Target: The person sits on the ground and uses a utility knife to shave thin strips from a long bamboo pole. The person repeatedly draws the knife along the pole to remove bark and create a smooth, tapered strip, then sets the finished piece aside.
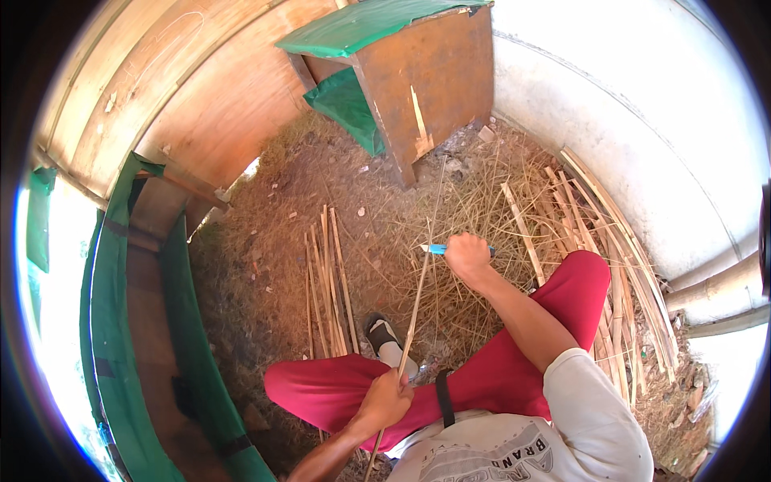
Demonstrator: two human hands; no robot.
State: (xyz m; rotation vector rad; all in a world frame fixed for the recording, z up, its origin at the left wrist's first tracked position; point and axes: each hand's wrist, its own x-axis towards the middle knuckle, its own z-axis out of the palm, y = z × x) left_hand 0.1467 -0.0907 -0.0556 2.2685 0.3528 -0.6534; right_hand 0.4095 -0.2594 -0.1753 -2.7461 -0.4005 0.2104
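Observation:
My left hand (385,401) is closed around a long, thin bamboo strip (416,309), low and close to my body. The strip slants up and away from my lap, and its lower end passes below my fist. Farther out, my right hand (468,259) grips a blue-handled knife (438,249). Its short blade points left and meets or crosses the strip near the far end; whether it cuts in cannot be told. Both of my legs, in red trousers, are bent on either side of the strip.
Several split bamboo strips (328,277) lie on the dirt floor ahead on the left. A larger pile (634,281) runs along the white wall at right. Thin shavings (474,201) cover the middle. A wooden cabinet (434,80) with green covering stands ahead; a green-edged shelf (148,321) is at left.

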